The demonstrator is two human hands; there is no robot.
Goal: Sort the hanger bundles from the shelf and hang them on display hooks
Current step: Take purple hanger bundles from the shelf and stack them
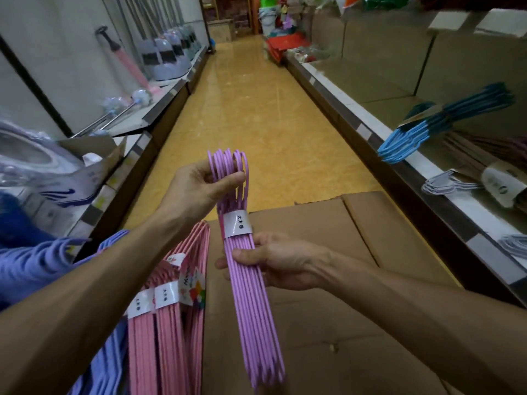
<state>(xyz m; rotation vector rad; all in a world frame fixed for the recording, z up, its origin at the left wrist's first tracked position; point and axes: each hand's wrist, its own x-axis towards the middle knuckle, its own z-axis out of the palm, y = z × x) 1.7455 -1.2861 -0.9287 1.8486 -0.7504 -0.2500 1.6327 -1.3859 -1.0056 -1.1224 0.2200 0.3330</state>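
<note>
Shop aisle, tan glossy floor (256,115), shelving both sides. Flattened cardboard boxes (328,323) in foreground under the hands. Purple hanger bundle (251,286) held out over the cardboard, tilted, hooks up and away, white paper band (237,225) with black print wrapped round it below the hooks. Left hand (199,186) closed on the hook end, thumb and fingers pinching the purple loops. Right hand (281,262) closed round the bundle just below the band, thumb across the front. Pink hanger bundles (162,337) with white labels lying lower left beside the cardboard, lilac-blue hangers (105,363) next to them. On right shelf (356,115): blue hanger bundle (445,125) sticking out past the edge, brown bundle (484,158) with paper label, pale grey hooks (445,183). Left shelf: dustpan-and-broom sets (168,58) in a row, blurred.
</note>
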